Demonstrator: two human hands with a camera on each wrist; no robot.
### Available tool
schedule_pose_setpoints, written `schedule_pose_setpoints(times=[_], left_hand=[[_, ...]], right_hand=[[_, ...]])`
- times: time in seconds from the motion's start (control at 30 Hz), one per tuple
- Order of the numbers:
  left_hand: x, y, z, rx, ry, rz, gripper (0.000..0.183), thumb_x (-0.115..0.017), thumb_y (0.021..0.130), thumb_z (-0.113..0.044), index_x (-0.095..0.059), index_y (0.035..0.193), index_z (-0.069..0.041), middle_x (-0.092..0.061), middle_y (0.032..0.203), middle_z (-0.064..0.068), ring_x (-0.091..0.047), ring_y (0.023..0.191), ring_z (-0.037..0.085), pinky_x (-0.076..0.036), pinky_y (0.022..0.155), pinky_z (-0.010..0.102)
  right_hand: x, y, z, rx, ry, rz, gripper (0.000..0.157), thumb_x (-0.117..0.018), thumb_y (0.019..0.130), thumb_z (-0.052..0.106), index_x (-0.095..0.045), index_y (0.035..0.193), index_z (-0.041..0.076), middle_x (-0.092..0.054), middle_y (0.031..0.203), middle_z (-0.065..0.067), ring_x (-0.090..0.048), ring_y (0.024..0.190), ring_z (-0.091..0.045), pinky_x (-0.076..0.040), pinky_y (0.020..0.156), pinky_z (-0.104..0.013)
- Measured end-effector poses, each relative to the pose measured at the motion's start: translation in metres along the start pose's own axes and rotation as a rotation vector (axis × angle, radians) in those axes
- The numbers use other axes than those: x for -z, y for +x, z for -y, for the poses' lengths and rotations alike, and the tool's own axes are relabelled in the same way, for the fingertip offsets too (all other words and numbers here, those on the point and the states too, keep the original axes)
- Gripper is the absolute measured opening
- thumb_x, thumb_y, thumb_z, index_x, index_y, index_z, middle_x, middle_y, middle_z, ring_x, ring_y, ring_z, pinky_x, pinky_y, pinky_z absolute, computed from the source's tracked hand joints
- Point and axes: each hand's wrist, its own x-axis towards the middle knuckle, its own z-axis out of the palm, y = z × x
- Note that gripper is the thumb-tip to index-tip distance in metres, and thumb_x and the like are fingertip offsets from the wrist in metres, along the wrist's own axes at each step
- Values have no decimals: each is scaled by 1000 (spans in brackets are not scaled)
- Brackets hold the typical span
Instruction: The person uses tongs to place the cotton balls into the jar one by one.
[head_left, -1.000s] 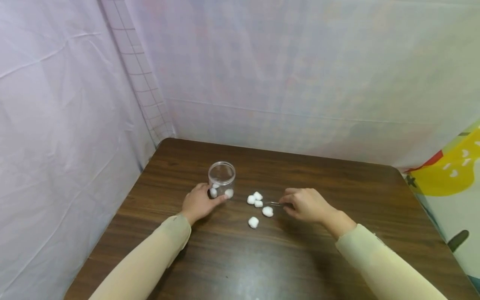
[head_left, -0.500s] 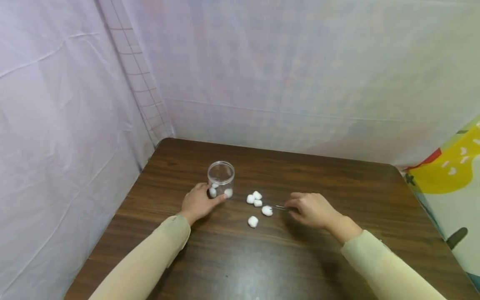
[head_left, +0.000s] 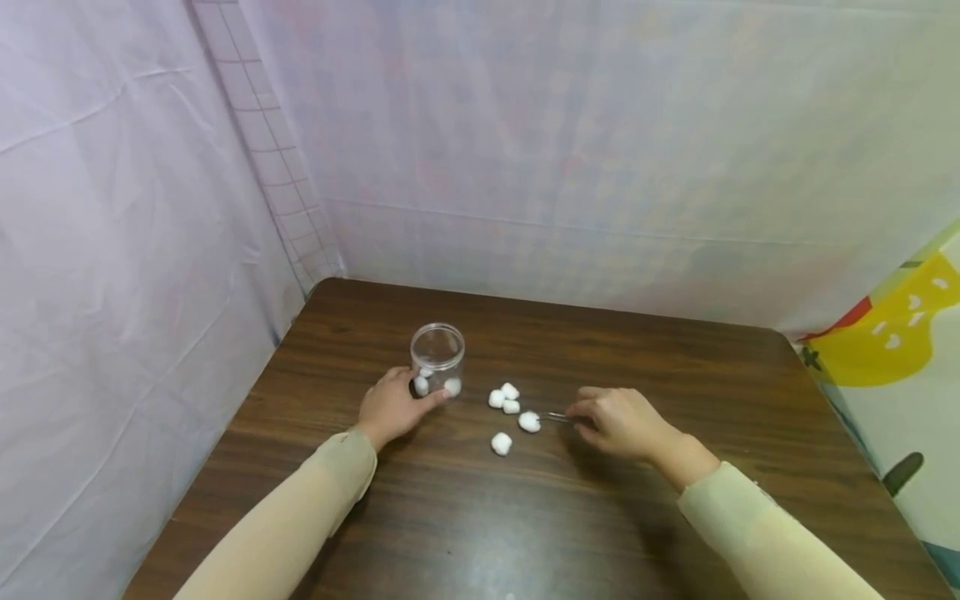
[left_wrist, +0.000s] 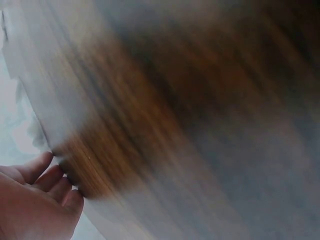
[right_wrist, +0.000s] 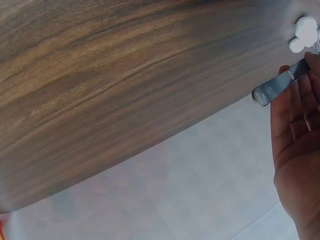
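My left hand [head_left: 393, 407] grips the near left side of a clear plastic jar [head_left: 439, 360], which stands upright and lidless. Several white cotton balls [head_left: 452, 387] lie at its bottom. In the left wrist view only part of my left hand [left_wrist: 45, 200] shows, fingers curved. Metal tweezers [head_left: 555, 417] are pinched in my right hand [head_left: 618, 421], their tips at a loose cotton ball [head_left: 528, 422]. The right wrist view has the flat rear end of the tweezers [right_wrist: 275, 90] sticking out past my fingers.
Three cotton balls [head_left: 511, 407] cluster between the jar and the tweezers, and a single cotton ball [head_left: 502, 443] lies nearer the front. All are on a dark wood-grain table [head_left: 465, 517]. Pale curtains [head_left: 562, 167] hang along the table's back and left sides.
The tweezers have shifted away from the three-ball cluster, slightly right and nearer the front, and their tips now meet the separate cotton ball. My left hand stays on the jar.
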Motion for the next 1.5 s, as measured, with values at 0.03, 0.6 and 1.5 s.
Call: schedule_pose_setpoints(times=[0.03, 0.6, 1.5], left_hand=[[0, 0, 0, 0, 2, 1, 83, -62, 88, -65, -56, 139, -1, -53, 140, 21, -51, 126, 40, -38, 102, 59], [-5, 1, 4, -7, 14, -5, 83, -60, 88, -67, -57, 139, -1, -54, 139, 20, -52, 125, 38, -40, 101, 57], [-1, 1, 3, 1, 9, -5, 85, -60, 87, -69, -57, 138, -1, -54, 140, 20, -50, 128, 37, -37, 104, 57]], right_hand=[[0, 0, 0, 0, -1, 1, 16, -77, 80, 18, -78, 96, 15, -58, 85, 9, -45, 56, 0, -47, 49, -29], [-5, 6, 2, 46, 6, 6, 17, -79, 77, 13, -78, 94, 12, -57, 83, 8, -48, 56, -2, -48, 49, -30], [-16, 12, 2, 49, -4, 48, 15, -77, 78, 11, -78, 94, 13, -59, 84, 6, -57, 59, -9, -50, 49, -33]])
